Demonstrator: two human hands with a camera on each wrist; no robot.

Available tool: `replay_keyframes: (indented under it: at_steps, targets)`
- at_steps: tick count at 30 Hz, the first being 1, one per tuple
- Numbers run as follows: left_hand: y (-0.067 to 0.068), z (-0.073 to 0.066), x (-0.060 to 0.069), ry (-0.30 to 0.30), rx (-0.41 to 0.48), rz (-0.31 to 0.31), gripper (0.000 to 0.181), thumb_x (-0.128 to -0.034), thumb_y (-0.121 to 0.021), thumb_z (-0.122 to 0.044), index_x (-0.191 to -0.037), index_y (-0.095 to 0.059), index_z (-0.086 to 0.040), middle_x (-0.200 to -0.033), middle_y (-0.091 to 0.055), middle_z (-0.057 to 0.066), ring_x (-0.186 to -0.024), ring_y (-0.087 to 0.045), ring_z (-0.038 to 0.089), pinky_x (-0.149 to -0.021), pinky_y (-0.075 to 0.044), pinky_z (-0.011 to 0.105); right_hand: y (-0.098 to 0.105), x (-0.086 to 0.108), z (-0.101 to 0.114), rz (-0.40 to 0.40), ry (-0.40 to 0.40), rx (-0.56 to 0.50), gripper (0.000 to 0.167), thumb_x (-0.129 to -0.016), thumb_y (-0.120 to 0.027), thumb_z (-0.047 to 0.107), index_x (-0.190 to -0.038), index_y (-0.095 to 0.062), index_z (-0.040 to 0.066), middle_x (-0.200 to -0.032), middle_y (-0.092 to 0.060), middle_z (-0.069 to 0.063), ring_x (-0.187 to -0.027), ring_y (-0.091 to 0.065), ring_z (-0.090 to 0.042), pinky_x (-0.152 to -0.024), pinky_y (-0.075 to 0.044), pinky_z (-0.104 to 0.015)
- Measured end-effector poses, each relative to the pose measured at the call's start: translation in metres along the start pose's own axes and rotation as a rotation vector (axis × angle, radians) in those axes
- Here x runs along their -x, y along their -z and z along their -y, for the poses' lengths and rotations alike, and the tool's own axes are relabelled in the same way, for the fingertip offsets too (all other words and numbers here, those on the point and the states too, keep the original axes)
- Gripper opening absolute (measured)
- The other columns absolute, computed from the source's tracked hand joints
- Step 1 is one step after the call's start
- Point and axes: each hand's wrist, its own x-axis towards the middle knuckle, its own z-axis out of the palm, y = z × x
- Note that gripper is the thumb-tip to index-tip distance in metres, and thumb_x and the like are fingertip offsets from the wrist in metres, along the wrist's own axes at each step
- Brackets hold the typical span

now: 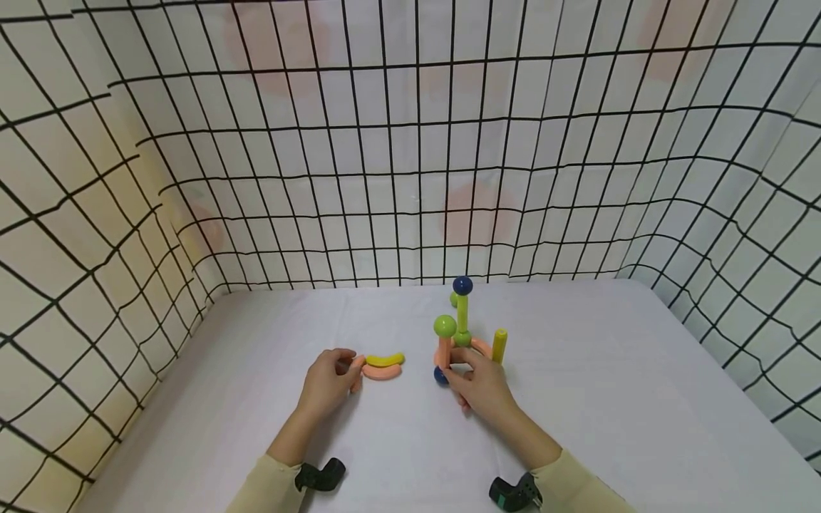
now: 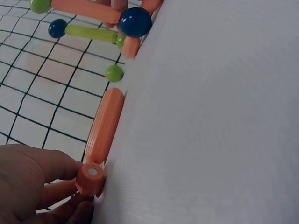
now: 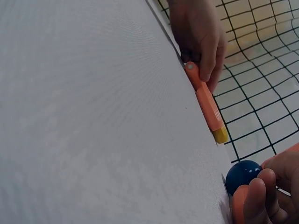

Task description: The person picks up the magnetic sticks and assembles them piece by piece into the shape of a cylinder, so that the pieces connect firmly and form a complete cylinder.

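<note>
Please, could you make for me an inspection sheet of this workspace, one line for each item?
Surface: white tabletop, pale and smooth-looking.
Job's things: ball-and-stick assembly; yellow curved stick and orange curved stick lying side by side; near-upright yellow stick, attachment unclear.
Clutter: nothing seen.
Hands: left hand pinches another orange stick; right hand grips the assembly near its lower blue ball. Each wrist wears a dark device.
Cables: nothing seen.
Surroundings: black grid over a pale backdrop.
</note>
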Motion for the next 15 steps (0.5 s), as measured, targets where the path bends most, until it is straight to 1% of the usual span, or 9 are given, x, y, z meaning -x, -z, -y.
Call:
replay_keyframes:
  at_steps: [4, 8, 11, 15]
  targets:
    - [0.0012, -0.0006, 0.0003, 0.001, -0.019, -0.019, 0.039, -0.0930, -0.071, -0.034, -0.116, -0.069, -0.003, -0.099, -0.067, 0.008, -0.082, -0.059, 0.016, -0.071, -0.047, 0.028, -0.0002, 0.0001, -0.0007, 0.000, 0.006, -0.001, 0.028, -0.090, -0.074, 0.014, -0.116, -0.067, 0.017, -0.097, -0.069, -0.001, -0.043, -0.052, -0.016, -0.040, -0.044, -0.028]
    - [0.0011, -0.0008, 0.0005, -0.029, -0.043, -0.059, 0.037, -0.0906, -0.074, -0.034, -0.110, -0.071, -0.001, -0.092, -0.068, 0.008, -0.079, -0.059, 0.016, -0.070, -0.047, 0.029, 0.0000, 0.0004, -0.0003, 0.004, 0.015, -0.006, 0.027, -0.090, -0.074, 0.014, -0.116, -0.067, 0.017, -0.097, -0.069, 0.000, -0.043, -0.052, -0.016, -0.040, -0.045, -0.028]
    - [0.0001, -0.0001, 0.0002, -0.035, -0.054, -0.081, 0.037, -0.0884, -0.077, -0.033, -0.106, -0.073, -0.001, -0.089, -0.070, 0.008, -0.078, -0.060, 0.016, -0.069, -0.048, 0.029, 0.0002, 0.0007, -0.0001, 0.004, 0.013, -0.008, 0.027, -0.090, -0.074, 0.014, -0.116, -0.067, 0.017, -0.097, -0.069, -0.001, -0.043, -0.052, -0.016, -0.040, -0.045, -0.028]
    - [0.0007, -0.0001, -0.0001, -0.007, -0.048, -0.084, 0.039, -0.0869, -0.078, -0.033, -0.108, -0.073, -0.001, -0.091, -0.071, 0.009, -0.080, -0.061, 0.018, -0.069, -0.050, 0.029, -0.0001, 0.0007, -0.0008, 0.001, 0.014, -0.003, 0.027, -0.090, -0.074, 0.014, -0.116, -0.068, 0.016, -0.100, -0.070, -0.001, -0.043, -0.052, -0.016, -0.040, -0.044, -0.028]
